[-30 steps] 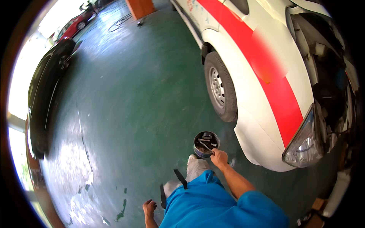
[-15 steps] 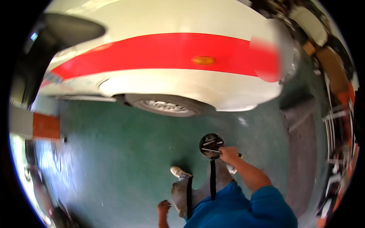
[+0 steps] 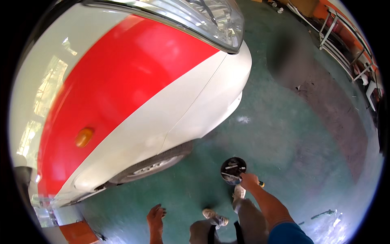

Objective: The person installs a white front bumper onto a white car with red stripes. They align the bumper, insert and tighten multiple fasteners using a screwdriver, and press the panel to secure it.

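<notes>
Right hand (image 3: 250, 179), lower right of centre, is gripping yellow-ended tool (image 3: 261, 184), bucket (image 3: 228, 181) just left of fingers. Left hand (image 3: 155, 214), lower left, is hanging half-curled, empty.

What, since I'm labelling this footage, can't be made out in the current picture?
All in the head view:
Middle of the tool: covered by the right hand.
Some items in the bucket: too small and dark.
Upper wheel: hidden by the white fender.
Headlight: cut by the upper edge.
Floor patch: blurred.
</notes>
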Motion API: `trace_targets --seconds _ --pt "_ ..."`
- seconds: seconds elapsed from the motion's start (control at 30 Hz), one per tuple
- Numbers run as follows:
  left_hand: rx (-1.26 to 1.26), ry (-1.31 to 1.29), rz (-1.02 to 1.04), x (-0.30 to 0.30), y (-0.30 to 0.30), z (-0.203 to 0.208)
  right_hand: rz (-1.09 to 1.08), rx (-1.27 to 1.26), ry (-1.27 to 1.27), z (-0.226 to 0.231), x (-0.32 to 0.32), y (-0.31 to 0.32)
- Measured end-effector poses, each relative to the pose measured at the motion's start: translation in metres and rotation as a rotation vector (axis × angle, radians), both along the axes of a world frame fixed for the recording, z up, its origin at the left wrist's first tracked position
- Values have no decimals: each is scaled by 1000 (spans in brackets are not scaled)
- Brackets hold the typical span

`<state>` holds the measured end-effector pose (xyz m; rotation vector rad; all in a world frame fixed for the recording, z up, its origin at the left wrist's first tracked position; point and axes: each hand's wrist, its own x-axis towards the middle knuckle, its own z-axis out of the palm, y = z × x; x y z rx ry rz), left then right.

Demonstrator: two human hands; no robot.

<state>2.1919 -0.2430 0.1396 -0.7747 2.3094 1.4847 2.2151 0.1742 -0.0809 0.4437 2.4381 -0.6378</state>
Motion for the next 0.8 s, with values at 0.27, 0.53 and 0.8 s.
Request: trace_targets --seconds 0.27,0.53,0.8 --pt "165 692 -155 -170 130 -107 -273 127 204 -230 8 62" --pt "572 1238 -37 -225 142 -186 -466 424 483 -446 52 187" --pt "494 1256 -10 -238 135 -172 -569 290 447 -468 72 191"
